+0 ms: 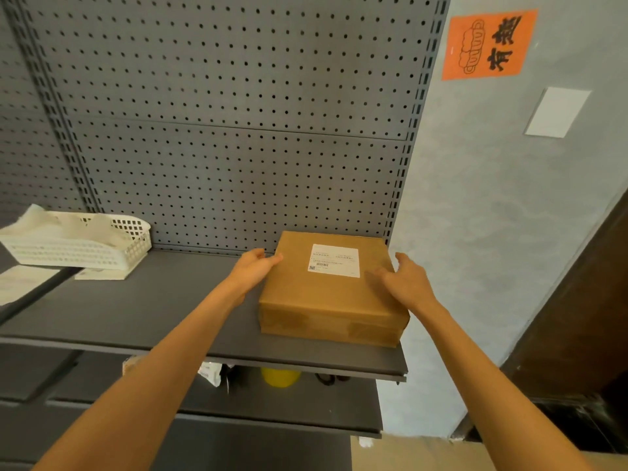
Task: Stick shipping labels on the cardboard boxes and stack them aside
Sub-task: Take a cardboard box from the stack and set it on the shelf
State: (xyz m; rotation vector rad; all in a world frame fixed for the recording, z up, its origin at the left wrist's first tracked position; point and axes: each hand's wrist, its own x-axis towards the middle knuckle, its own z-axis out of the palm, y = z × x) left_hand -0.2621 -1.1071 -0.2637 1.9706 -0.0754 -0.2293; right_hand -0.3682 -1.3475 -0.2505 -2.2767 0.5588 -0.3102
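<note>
A flat brown cardboard box [326, 300] lies on the dark grey shelf [153, 307], at its right end against the pegboard back. A white shipping label [334, 260] is stuck on the box's top. My left hand [256, 268] touches the box's left side, thumb at its upper edge. My right hand [404, 280] rests at the box's right edge with fingers relaxed, thumb lying on the top face. Neither hand curls around the box.
A white plastic basket [85, 243] holding paper sheets stands at the shelf's left, with loose label sheets [23, 283] beside it. Lower shelves hold a yellow object [280, 377] and small items. A grey wall with an orange sign [489, 44] rises to the right.
</note>
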